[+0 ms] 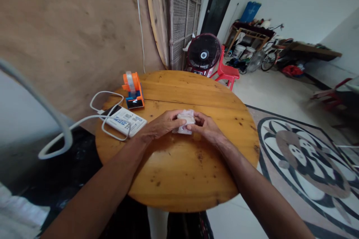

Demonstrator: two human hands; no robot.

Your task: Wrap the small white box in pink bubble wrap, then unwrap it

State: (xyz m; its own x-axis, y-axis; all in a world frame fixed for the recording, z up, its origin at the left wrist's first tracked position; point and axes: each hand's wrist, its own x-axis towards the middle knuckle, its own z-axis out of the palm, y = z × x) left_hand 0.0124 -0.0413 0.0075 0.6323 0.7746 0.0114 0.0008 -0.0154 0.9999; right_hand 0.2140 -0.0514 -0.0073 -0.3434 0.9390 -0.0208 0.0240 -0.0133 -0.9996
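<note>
Both my hands are closed on a small white package in clear plastic wrap [186, 118], over the middle of the round wooden table [179, 171]. My left hand [166, 122] grips its left side, the thumb lying across the top. On the right side, my right hand [206, 126] holds it with the thumb near its front edge and the fingers curled behind. What is inside the wrap I cannot make out. To the left of my left hand lies a white power bank [126, 122] with a white cable [104, 129] looped over it.
An orange and blue tape dispenser [134, 89] stands at the table's back left. Past the far edge are a dark round fan [204, 52] and a red plastic chair [227, 71]. A thick pale cable [60, 130] hangs close by on the left.
</note>
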